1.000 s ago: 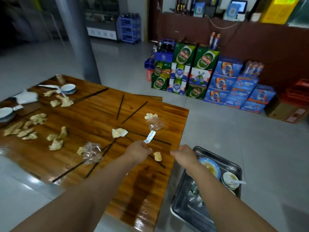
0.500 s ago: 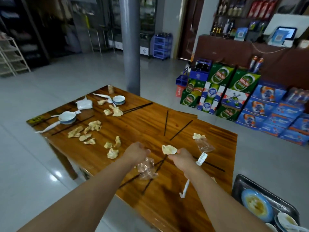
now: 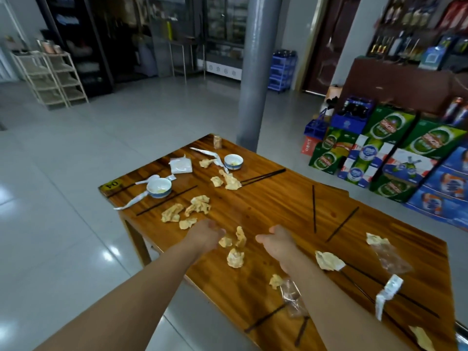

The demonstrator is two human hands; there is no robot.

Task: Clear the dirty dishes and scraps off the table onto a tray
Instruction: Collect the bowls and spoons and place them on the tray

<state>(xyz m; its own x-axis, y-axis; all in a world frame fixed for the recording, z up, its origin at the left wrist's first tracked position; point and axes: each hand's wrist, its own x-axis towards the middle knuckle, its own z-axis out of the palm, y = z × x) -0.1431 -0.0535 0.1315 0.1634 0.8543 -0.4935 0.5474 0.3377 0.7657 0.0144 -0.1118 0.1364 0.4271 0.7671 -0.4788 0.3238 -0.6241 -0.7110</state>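
The wooden table (image 3: 266,203) has a glossy, orange-brown top with strong grain, and a yellow sticker "04" sits at its corner at 9 o'clock. Crumpled, greasy napkins lie over it like small yellow-white lumps. One cluster of crumpled napkins (image 3: 186,211) lies at 10 o'clock from the hands, and three more napkin scraps (image 3: 235,249) lie between the two hands.

The left hand (image 3: 205,235) hovers just beside these scraps, at their 9 o'clock; its fingers look loosely bent, and I cannot tell if they touch the paper. The right hand (image 3: 277,240) is at their 3 o'clock, thumb pointing to the left; its other fingers are hidden behind the back of the hand, so I cannot tell how they lie.

Two small white bowls with a blue band stand at the far side. The near bowl (image 3: 159,187) holds a little yellowish remainder, and a white spoon (image 3: 149,179) lies just beside it. The far bowl (image 3: 233,161) at 12 o'clock also shows a yellow stain inside. A flat white napkin packet (image 3: 180,165) lies between them.

Thin black chopsticks (image 3: 314,209) lie scattered in several directions. At 4 o'clock are a clear crinkled plastic wrapper (image 3: 391,257) and a white paper sleeve (image 3: 386,295).
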